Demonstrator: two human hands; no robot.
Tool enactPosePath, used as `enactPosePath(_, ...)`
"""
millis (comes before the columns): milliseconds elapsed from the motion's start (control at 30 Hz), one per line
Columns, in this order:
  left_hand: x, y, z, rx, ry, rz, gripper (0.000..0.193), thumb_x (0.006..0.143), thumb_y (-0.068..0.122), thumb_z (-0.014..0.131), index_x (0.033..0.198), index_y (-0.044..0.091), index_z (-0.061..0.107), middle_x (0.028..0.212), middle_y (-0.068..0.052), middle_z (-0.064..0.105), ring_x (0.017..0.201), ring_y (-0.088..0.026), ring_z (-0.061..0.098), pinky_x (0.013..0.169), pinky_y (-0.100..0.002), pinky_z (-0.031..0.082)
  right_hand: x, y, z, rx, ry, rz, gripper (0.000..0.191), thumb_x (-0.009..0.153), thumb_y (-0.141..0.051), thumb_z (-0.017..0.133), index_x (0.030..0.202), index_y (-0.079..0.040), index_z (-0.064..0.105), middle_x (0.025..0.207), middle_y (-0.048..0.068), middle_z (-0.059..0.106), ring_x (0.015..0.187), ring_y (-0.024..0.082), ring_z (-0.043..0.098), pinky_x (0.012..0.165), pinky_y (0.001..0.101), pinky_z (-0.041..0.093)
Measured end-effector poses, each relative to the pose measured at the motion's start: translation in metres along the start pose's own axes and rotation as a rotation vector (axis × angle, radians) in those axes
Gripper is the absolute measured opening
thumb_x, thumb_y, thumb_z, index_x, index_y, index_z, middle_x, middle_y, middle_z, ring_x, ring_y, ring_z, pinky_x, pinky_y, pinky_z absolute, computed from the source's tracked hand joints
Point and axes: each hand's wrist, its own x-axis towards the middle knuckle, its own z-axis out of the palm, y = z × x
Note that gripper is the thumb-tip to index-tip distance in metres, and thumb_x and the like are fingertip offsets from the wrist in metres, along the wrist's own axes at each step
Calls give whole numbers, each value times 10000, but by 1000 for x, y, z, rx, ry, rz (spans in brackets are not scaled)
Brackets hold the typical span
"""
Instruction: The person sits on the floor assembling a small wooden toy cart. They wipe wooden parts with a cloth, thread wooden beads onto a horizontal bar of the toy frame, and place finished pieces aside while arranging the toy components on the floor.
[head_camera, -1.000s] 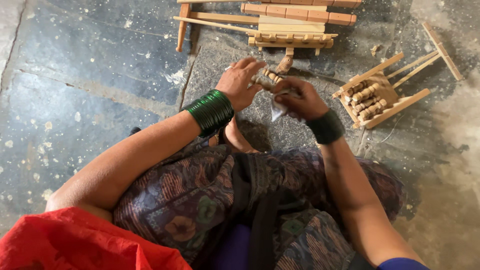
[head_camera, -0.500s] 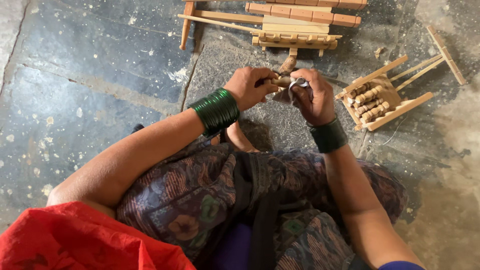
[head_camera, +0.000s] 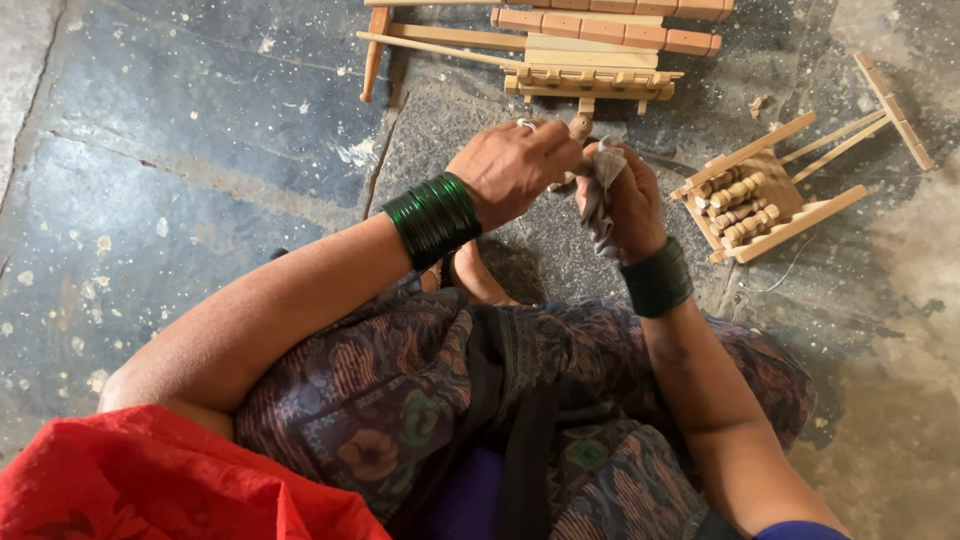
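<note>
Midway, seemingly: left hand (head_camera: 515, 170) grips peg (head_camera: 579, 127); right hand (head_camera: 622, 200) clutches cloth (head_camera: 600, 190); frames (head_camera: 765, 190) lie unassembled.

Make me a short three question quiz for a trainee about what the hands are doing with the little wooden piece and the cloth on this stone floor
1. True or false: the left hand pinches a small turned wooden piece.
2. What does the right hand grip? A) a grey cloth B) a hammer C) a paintbrush
3. The small wooden frame holding turned pegs lies on the stone floor to which side of the hands?

Key
1. True; the piece's rounded end shows above the fingers.
2. A, the grey cloth, bunched against the piece.
3. The person's right; longer wooden slats lie ahead of the hands.
</note>
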Motion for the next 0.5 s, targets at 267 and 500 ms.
enactPosePath(267, 0, -1, 13, -634, -139, -474, 418, 1108, 415, 405, 1002, 93, 649, 640, 40, 579, 456, -96, 544, 441, -308, 506, 0, 4, 1, -339, 213, -416, 354, 1055, -365, 631, 1287, -98, 608, 1035, 27, 659, 834, 113, 710, 710, 300, 648)
enactPosePath(500, -10, 3, 23, -1264, -381, -710, 588, 1081, 525, 324, 1044, 59, 682, 612, 26, 517, 460, -92, 522, 421, -284, 495, -5, -1, -3, -348, 99, -465, 429, 1023, -338, 736, 1356, -109, 592, 1158, 55, 684, 950, 126, 712, 805, 308, 647)
